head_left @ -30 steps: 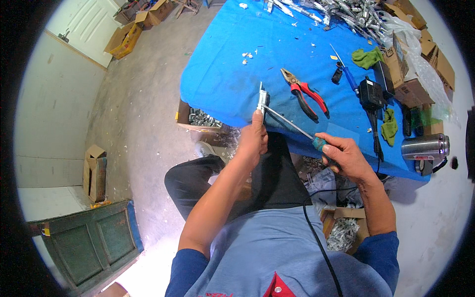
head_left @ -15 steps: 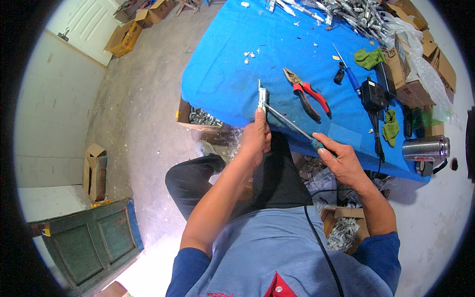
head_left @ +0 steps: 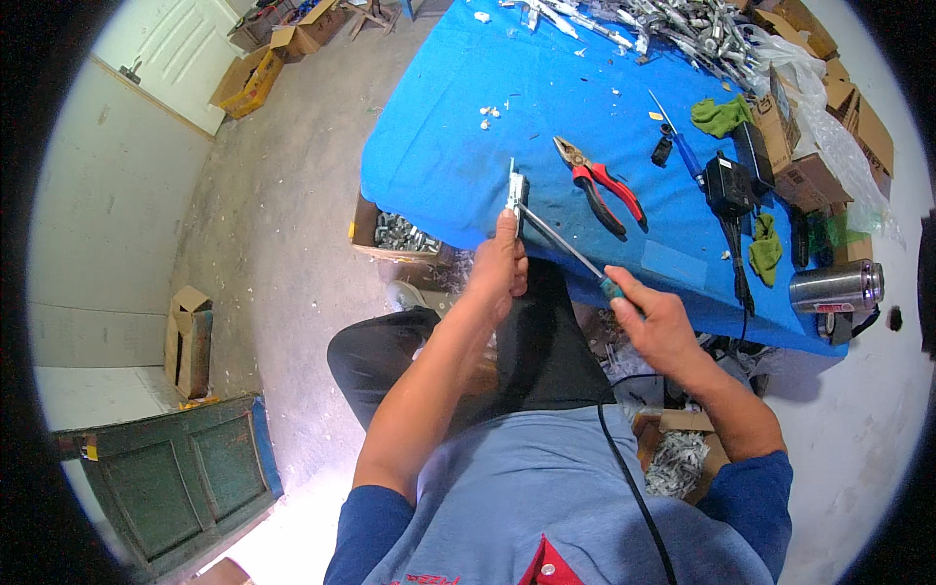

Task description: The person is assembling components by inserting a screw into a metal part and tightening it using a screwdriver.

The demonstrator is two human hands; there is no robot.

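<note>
At the near edge of the blue-covered table, my left hand (head_left: 501,261) is closed round a small silver metal part (head_left: 517,187) with a thin pin standing up at its far end. The thumb presses along the part, and the fingers curl under it. My right hand (head_left: 655,314) grips the teal handle of a screwdriver (head_left: 565,243). Its long shaft points up and left, the tip against or very close to the side of the metal part. Red-and-black pliers (head_left: 603,190) lie on the cloth just beyond the screwdriver, their jaws slightly apart.
Metal pieces (head_left: 682,34) are heaped at the table's far side. To the right lie a blue screwdriver (head_left: 685,154), a black power adapter (head_left: 729,185), green rags (head_left: 722,116) and a steel flask (head_left: 837,289). A box of metal parts (head_left: 405,234) stands below the left table edge.
My right hand and the screwdriver have shifted slightly left. The left hand keeps hold of the metal part in nearly the same place. The whole view has moved a little.
</note>
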